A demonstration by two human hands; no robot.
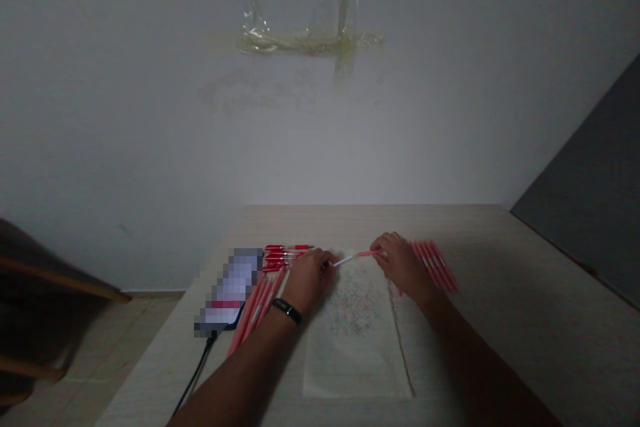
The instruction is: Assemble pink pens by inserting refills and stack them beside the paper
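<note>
A slim pen (pixel 357 255), whitish on its left part and pinkish red on its right, spans the gap between my hands above a sheet of paper. My left hand (pixel 310 275), with a black band on the wrist, is closed on its pale left end. The red end sits pinched in the fingers of my right hand (pixel 397 260). Below lies the paper (pixel 357 367), covered with fine scribbles in its upper half. Beyond my left hand are several red pens with clear parts (pixel 283 257). Pink sticks, seemingly pens (pixel 254 303), lie by my left forearm, and a row of similar pink pens (pixel 437 267) lies right of my right hand.
A phone-like device (pixel 233 287), its screen pixelated, stands at the table's left with a black cable (pixel 197 367) running towards me. The pale wooden table (pixel 475 360) meets a wall bearing yellowed tape (pixel 300 45). A dark panel (pixel 595 187) rises at the right.
</note>
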